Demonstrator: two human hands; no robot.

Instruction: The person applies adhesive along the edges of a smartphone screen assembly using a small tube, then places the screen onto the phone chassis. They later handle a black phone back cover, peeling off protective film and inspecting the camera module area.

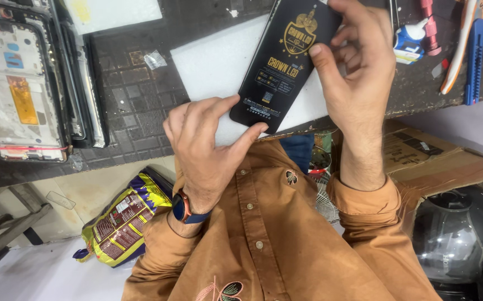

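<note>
Dark, grid-patterned matting covers the counter (135, 95), seen from above past an orange shirt (264, 234).

Nearest, low on the left, a yellow and purple snack bag (121, 220) lies on the pale floor. To the right sits a brown cardboard box (436, 161) with a dark printed patch, and beside it a glossy dark dome (456, 234) (perhaps a helmet; hard to tell).

Above the shirt, the left hand (208, 145), a blue watch (183, 209) on its wrist, pinches the lower end of a black panel (283, 64), thumb under the bottom edge and forefinger along its side. The right hand (353, 72) closes on the upper end, thumb pressed on the face. Both grips are narrow and hold the panel, which hangs tilted over a white sheet (213, 67) at the counter's edge. Its face carries a gold crest near the top, gold lettering below and small pale print at the bottom.

The panel looks thin and is held only at its ends, so a hard press or twist could bend or crack it, and a slip would likely drop it over the edge.

Farther left, opened phone frames (18, 83) are stacked, one with a yellow patch. At the far right lie a blue and white bottle (409, 42), a blue cutter (474, 56) and a pink tool (431, 28).
</note>
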